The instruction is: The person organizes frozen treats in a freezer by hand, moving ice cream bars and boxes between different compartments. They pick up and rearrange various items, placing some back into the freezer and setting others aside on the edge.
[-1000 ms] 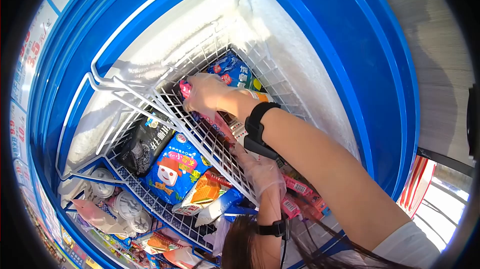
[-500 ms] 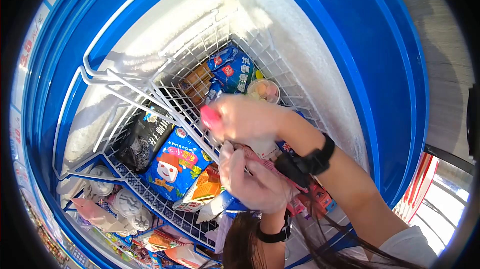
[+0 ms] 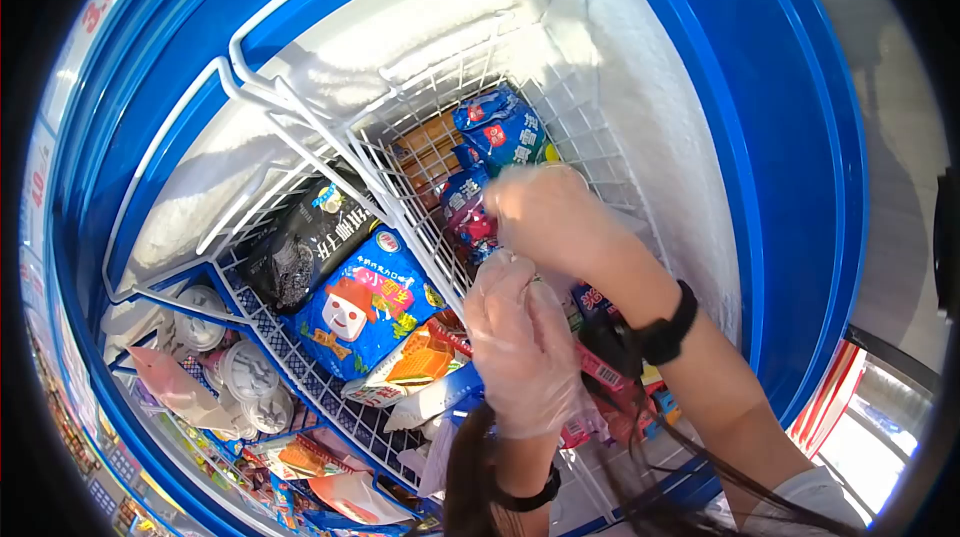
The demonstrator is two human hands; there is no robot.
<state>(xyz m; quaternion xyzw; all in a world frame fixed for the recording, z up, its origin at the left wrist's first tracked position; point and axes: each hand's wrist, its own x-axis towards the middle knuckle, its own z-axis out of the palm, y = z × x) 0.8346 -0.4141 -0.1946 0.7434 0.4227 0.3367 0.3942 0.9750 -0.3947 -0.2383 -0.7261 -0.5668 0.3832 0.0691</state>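
Observation:
Inside a blue freezer, my left hand (image 3: 522,342) wears a clear plastic glove, its fingers bent together over the packages; what they hold, if anything, is hidden. My right hand (image 3: 552,212) is just above and to the right of it, blurred, fingers curled. Beside the right hand lie blue and red ice cream packets (image 3: 465,207) in a white wire basket (image 3: 395,199). A blue bag with a smiling white face (image 3: 350,312) lies left of my left hand. Pink packages (image 3: 605,377) are under my right forearm.
A black bag (image 3: 305,242) lies at the left beside the blue bag. Lidded cups (image 3: 245,372) and a pink cone wrapper (image 3: 165,382) fill the lower left basket. White wire handles (image 3: 290,102) rise above the baskets. Frost coats the freezer walls.
The view has shifted, and the basket contents appear further right. The pink item that showed at my right fingers is no longer visible there. My left fingers have turned upward.

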